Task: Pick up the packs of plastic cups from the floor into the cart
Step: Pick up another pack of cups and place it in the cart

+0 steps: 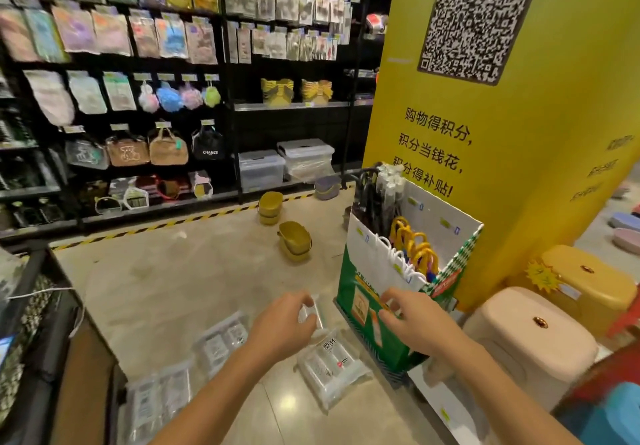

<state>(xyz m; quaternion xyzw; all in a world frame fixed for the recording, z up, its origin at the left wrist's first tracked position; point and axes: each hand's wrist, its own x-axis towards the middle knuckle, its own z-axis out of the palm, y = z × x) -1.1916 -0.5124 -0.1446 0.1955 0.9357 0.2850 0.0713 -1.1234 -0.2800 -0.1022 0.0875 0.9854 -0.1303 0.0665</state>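
Below both hands: cup packs on the floor.
Left hand (282,323) and right hand (414,320) hover open and empty; nearest pack (330,365) lies just beneath, others (221,340) leftward. Reaching step, likely; next needs lowering and closing on one. Cart unclear.

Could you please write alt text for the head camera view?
Two bare hands, left and right, reach toward clear packs of plastic cups lying on a shop floor beside a green display box.
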